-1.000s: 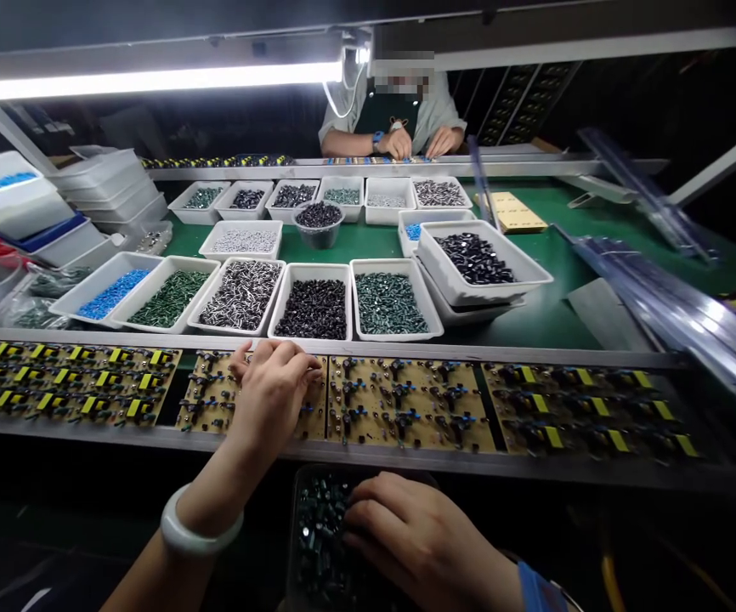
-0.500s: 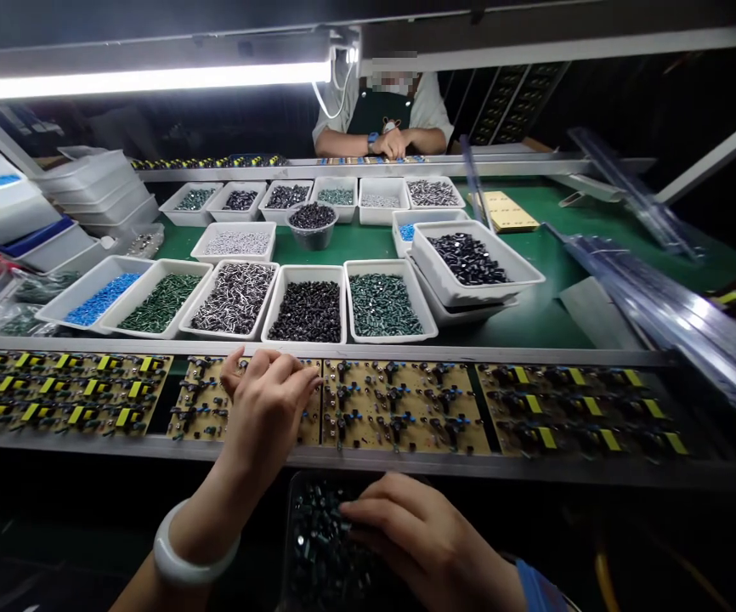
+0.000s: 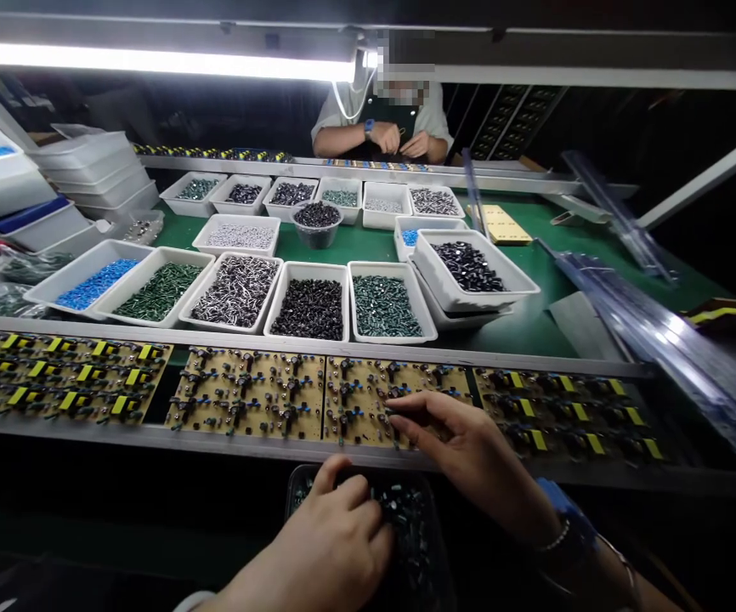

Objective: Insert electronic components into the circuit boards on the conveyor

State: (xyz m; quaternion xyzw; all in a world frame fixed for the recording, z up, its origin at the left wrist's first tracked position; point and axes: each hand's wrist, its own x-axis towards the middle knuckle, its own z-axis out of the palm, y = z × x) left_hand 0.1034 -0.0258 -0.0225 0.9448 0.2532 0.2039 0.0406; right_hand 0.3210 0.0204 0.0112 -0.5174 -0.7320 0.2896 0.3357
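Observation:
My left hand (image 3: pixel 333 544) is low in the middle, its fingers curled down into a small black tray (image 3: pixel 416 514) of dark green cylindrical parts. My right hand (image 3: pixel 463 442) reaches left over a tan circuit board (image 3: pixel 368 387) on the metal rail, fingertips pinched together and touching the board's surface. What the fingers of either hand hold is hidden. A second tan board (image 3: pixel 246 395) lies bare just to the left. Boards with yellow-marked parts (image 3: pixel 55 382) lie at the left end of the rail, and similar boards (image 3: pixel 572 408) at the right end.
Behind the rail, white bins (image 3: pixel 309 308) of blue, green, black and silver parts cover the green mat. More white trays (image 3: pixel 87 166) are stacked far left. Clear plastic tubes (image 3: pixel 661 327) lie at the right. A co-worker (image 3: pixel 381 127) sits across the bench, hands together.
My left hand left the left board and dropped into the black tray. My right hand rose out of the tray and reached onto the middle board. The view tilted slightly.

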